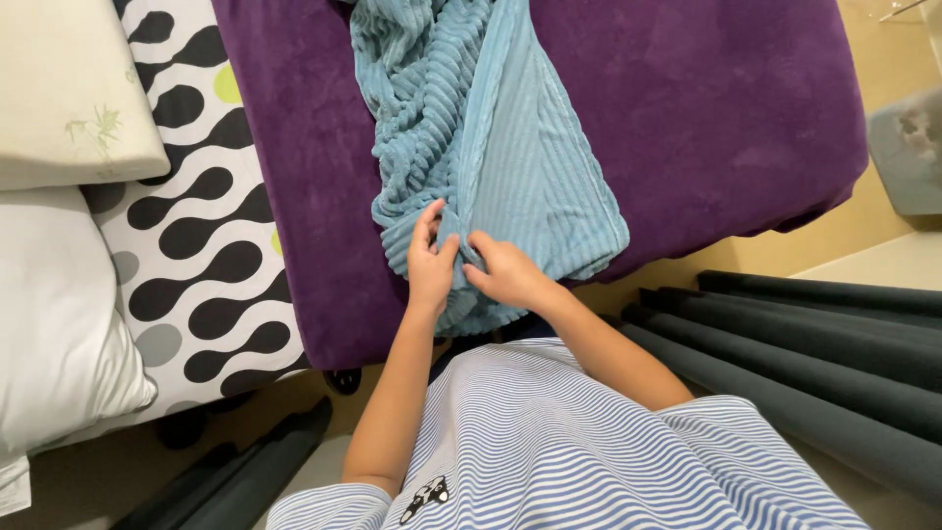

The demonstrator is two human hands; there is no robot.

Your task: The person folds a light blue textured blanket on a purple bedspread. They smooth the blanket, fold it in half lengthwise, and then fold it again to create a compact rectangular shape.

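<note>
**At the bed's near edge, both hands pinch one fold of the blue blanket**

Right at the near edge of the bed, the teal ribbed fleece blanket (491, 147) lies on the purple bedspread (706, 108), its long axis running straight away from the person, from the hem by their waist up to the far end, which is cut off by the top of the frame. Both hands meet on one raised fold near that hem. The left hand (430, 267) has its grip pressed together on the plush, thumb and fingers pinching the fold, with the forefinger lifted. The right hand (505, 273) touches it just beside, fingers curled shut over the same ridge of cloth. Neither hand is nearer; the bulk of the blanket lies ahead of both, slightly to the right, where the smoother side is laid flat

Hidden parts: the fingertips sink into the pile, so how much cloth each one holds is hard to tell. The blanket's nearest corner drops behind the wrists and the striped shirt (569, 451). Pillows (69, 88) sit well apart on the patterned sheet (196, 245) to the left
</note>
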